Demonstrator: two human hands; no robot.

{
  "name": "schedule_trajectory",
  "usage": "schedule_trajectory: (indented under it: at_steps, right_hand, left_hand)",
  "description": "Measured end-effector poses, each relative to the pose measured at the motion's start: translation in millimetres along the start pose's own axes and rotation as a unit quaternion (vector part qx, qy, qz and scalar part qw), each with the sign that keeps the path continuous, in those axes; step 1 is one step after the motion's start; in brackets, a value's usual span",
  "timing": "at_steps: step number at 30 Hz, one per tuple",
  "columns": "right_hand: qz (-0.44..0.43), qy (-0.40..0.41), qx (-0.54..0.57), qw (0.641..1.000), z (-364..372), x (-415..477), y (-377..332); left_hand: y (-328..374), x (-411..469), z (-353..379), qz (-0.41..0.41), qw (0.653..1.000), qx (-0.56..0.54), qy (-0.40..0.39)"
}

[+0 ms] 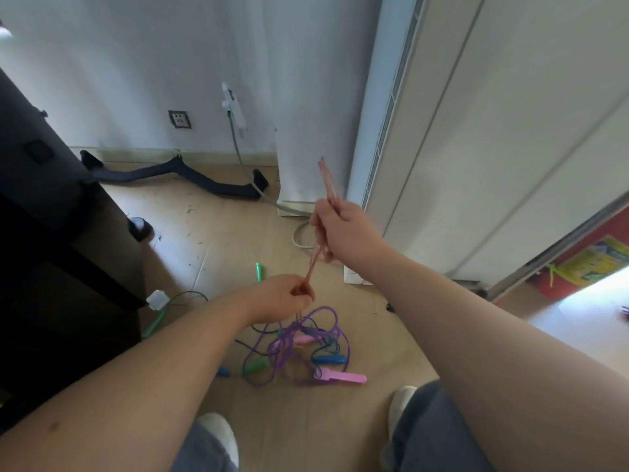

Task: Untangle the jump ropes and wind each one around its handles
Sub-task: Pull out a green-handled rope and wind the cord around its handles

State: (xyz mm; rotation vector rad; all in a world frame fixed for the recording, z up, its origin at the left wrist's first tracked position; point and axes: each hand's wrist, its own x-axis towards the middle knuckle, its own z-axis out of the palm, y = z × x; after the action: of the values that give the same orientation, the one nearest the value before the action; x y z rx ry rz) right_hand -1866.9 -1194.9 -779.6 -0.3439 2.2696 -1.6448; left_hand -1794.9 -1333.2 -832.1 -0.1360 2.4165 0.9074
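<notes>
above floor tangle [299, 349], both hands grip blurred pink rope [328, 185]: left [280, 298], right [340, 229]; handles hidden.

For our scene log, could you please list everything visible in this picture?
red rope: one, translucent red, held between both hands
purple rope: one, purple, tangled on floor
pink handles: two, pink, in the tangle
blue handles: two, blue, at tangle's edges
green handles: three, green, one in tangle, two farther out
wall socket: one, grey, on wall
black stand: one, black, floor by wall
left hand: one, pinches red rope low
right hand: one, grips red rope higher
</notes>
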Motion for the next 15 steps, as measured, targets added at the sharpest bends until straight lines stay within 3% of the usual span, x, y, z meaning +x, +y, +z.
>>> schedule_trajectory:
  at_steps: [3, 8, 11, 15]
  right_hand:
    - [-0.039, 0.005, -0.162, 0.986, -13.6, -1.5, 2.2]
    - [0.006, -0.165, -0.376, 0.912, -26.3, -13.3, 11.6]
    - [0.029, -0.211, -0.409, 0.887, -27.2, -19.1, 16.1]
    - [-0.009, -0.187, -0.377, 0.907, -20.1, -26.5, 12.4]
  left_hand:
    - [-11.5, 6.0, -8.3, -0.005, 0.996, -0.023, 0.083]
    - [-0.8, -1.0, -20.2, 0.025, 0.972, -0.155, 0.176]
    - [18.8, -8.1, -27.7, 0.054, 0.942, -0.239, 0.231]
    - [49.4, -22.8, -31.1, 0.095, 0.897, -0.374, 0.216]
